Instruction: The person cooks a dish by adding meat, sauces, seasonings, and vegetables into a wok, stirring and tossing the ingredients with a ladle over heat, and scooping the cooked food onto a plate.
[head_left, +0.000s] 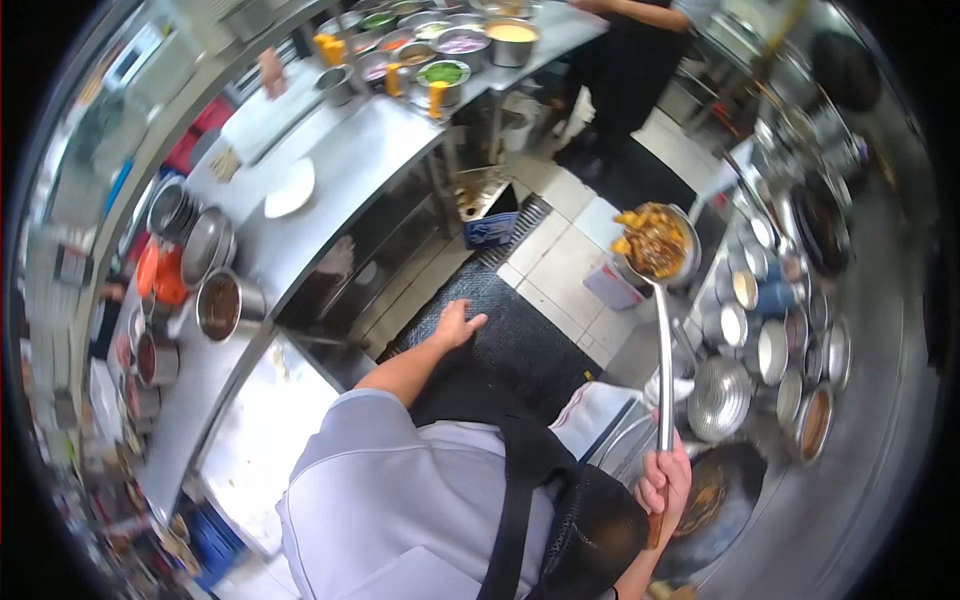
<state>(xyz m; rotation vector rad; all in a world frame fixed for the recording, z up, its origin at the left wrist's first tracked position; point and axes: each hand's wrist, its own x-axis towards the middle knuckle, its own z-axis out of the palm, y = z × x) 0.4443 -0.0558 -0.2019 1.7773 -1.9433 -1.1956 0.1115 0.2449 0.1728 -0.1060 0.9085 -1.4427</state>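
Observation:
My right hand (pixel 664 480), at the lower right, is wrapped round the wooden end of a long metal handle (pixel 665 360). At the handle's far end is a ladle heaped with brown, glossy food (pixel 655 243), over or beside a round metal pot (pixel 692 255). My left hand (pixel 460 323) is held out over the dark floor mat, fingers apart and nothing in it. Close to my right hand are a dark wok (pixel 715 500) with brown residue and a round perforated strainer (pixel 719 398).
Left, a steel counter (pixel 350 150) bears a white plate (pixel 290 188), a pot of sauce (pixel 228 305) and stacked pans. Bowls of ingredients stand at its far end. Several metal containers line the right side. A person in dark clothing (pixel 630 60) stands ahead; a blue box (pixel 490 228) is on the floor.

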